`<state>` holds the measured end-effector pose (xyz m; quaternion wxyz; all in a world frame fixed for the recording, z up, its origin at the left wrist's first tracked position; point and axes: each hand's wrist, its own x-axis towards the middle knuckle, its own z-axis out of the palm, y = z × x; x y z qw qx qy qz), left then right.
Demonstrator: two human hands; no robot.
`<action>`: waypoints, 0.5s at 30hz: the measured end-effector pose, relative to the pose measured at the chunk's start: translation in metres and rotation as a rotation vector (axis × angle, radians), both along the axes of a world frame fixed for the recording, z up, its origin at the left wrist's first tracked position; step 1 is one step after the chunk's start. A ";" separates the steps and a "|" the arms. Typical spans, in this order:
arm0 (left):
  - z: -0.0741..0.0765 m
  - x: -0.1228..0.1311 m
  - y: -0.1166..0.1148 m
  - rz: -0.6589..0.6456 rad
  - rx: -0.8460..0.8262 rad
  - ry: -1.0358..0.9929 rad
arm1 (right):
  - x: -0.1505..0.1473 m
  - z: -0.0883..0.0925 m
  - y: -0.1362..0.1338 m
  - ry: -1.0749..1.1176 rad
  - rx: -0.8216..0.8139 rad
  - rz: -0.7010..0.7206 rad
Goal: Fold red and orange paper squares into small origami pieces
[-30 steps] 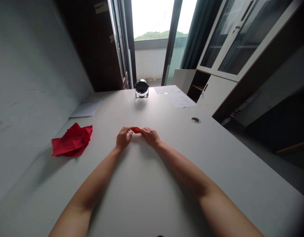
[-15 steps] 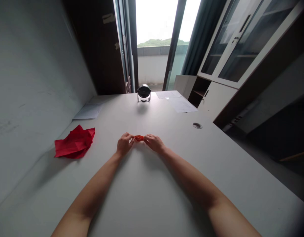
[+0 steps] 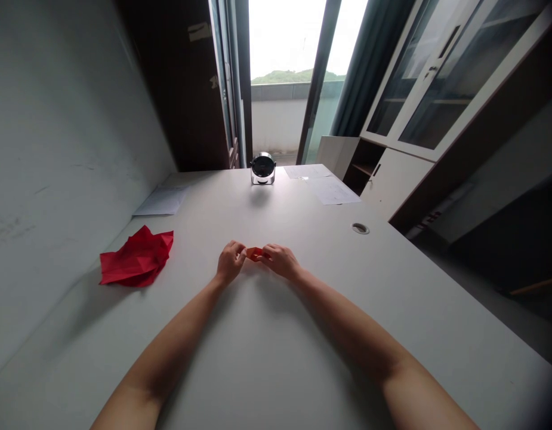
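Folded orange-red piece (image 3: 252, 254) right of red sheet (image 3: 136, 258). Left hand (image 3: 230, 261) pinches end nearer sheet, right hand (image 3: 280, 261) far end. Probably light, papery, crushable; end grip, gentle pressure suits.

White table (image 3: 267, 358) | left: red creased sheet (image 3: 139, 258), pale sheet (image 3: 162, 201) | far edge: black-faced device (image 3: 262, 166) | far right: papers (image 3: 335, 192)

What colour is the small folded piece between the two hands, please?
The small folded piece is orange and red, as the head view shows.
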<state>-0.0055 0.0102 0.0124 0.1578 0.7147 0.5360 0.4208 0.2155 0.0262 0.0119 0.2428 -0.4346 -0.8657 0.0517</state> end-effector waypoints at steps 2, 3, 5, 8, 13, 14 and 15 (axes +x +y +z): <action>0.001 0.004 -0.001 0.000 -0.039 -0.141 | -0.001 0.001 -0.001 -0.001 0.000 -0.020; 0.001 0.006 -0.002 0.001 -0.065 -0.226 | -0.002 0.001 -0.002 0.000 0.000 -0.028; 0.001 0.009 -0.002 -0.018 -0.140 -0.429 | -0.003 0.002 -0.003 0.003 -0.004 -0.040; -0.002 0.014 -0.003 -0.129 -0.320 -0.741 | -0.004 0.003 -0.004 0.015 -0.009 -0.041; -0.004 0.021 -0.003 -0.215 -0.523 -1.116 | -0.003 0.002 -0.005 0.020 0.003 0.019; -0.003 0.021 -0.003 -0.210 -0.535 -1.181 | -0.003 0.002 -0.006 0.023 0.012 0.026; -0.001 0.021 -0.003 -0.204 -0.546 -1.232 | -0.002 0.001 -0.006 0.029 0.021 0.029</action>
